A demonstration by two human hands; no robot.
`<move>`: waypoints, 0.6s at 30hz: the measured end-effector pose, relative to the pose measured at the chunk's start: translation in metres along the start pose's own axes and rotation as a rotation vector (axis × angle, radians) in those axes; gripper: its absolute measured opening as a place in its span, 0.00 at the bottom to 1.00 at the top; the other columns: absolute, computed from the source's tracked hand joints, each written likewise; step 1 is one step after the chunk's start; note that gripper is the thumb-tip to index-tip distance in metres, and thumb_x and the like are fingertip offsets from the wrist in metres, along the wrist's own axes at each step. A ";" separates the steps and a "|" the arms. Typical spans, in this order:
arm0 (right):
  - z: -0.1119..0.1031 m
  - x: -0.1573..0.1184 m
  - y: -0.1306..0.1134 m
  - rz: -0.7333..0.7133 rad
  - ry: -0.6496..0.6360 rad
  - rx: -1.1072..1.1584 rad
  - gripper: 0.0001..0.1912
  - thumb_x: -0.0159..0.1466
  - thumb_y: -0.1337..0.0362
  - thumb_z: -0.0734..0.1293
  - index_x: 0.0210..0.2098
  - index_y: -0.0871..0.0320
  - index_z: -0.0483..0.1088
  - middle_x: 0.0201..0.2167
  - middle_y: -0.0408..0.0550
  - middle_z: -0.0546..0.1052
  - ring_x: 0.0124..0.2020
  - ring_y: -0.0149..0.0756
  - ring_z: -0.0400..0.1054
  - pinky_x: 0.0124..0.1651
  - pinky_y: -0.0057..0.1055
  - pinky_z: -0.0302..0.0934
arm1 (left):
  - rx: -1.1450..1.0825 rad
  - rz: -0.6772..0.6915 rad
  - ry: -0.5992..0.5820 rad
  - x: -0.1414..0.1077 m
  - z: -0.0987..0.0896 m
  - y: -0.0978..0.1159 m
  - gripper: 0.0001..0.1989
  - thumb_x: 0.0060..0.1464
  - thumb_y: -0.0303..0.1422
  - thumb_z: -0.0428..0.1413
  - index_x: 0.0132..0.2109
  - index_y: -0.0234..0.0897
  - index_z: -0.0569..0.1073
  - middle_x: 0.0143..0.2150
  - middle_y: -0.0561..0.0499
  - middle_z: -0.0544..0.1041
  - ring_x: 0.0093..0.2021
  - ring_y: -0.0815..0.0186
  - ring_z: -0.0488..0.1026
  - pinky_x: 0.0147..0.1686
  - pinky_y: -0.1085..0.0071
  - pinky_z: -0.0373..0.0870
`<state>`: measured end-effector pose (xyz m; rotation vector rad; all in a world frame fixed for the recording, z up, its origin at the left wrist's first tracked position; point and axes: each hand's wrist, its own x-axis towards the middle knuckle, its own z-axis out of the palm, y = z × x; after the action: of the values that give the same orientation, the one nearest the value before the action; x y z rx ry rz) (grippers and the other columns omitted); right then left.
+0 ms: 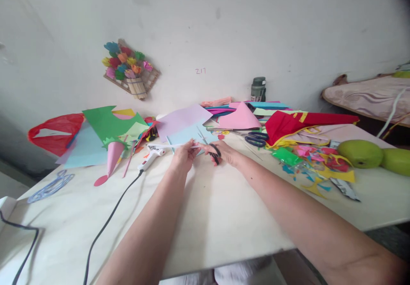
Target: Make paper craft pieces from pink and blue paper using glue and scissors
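Pale paper strip [169, 146] over the middle of the table [230, 216], pinched in the left hand's [185, 154] fingers, black-handled scissors [218, 149] gripped by the right hand [226, 151], blades pointing away, light blue sheet [184, 136] just beyond, glue gun [150, 160] left, pink cone [114, 157] farther left.

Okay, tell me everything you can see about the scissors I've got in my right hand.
The scissors have black looped handles that look like plastic and slim, grey, pointed blades that look like metal. Your right hand's grip is closed about the handles, with fingers hiding the middle, so the pivot doesn't show. The blades point away from you and slightly left, seen against the light blue sheet. Blur leaves unclear how far they are parted and whether they touch anything.
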<state>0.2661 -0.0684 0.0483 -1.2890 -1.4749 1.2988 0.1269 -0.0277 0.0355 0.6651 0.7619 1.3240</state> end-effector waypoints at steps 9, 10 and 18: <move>-0.004 0.000 -0.002 -0.056 0.034 -0.022 0.25 0.46 0.44 0.66 0.24 0.62 0.64 0.10 0.38 0.63 0.11 0.23 0.56 0.13 0.20 0.51 | 0.026 0.004 -0.010 -0.003 0.005 -0.001 0.04 0.48 0.22 0.52 0.27 0.28 0.69 0.21 0.50 0.72 0.22 0.72 0.70 0.25 0.77 0.71; -0.003 0.002 0.001 -0.067 0.050 -0.033 0.24 0.46 0.44 0.66 0.24 0.62 0.64 0.10 0.38 0.62 0.10 0.23 0.55 0.13 0.20 0.51 | 0.022 0.008 -0.002 -0.002 0.004 0.000 0.04 0.48 0.22 0.51 0.28 0.28 0.69 0.21 0.49 0.72 0.22 0.72 0.70 0.25 0.76 0.71; 0.003 0.017 0.016 -0.091 0.169 -0.251 0.22 0.46 0.47 0.66 0.20 0.62 0.67 0.08 0.39 0.62 0.09 0.24 0.57 0.15 0.22 0.52 | -0.007 0.036 0.033 0.001 0.003 -0.003 0.03 0.48 0.22 0.51 0.29 0.29 0.69 0.22 0.49 0.73 0.21 0.71 0.70 0.23 0.76 0.70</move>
<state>0.2630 -0.0530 0.0306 -1.4355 -1.5915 0.9434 0.1314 -0.0268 0.0347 0.6554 0.7741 1.3730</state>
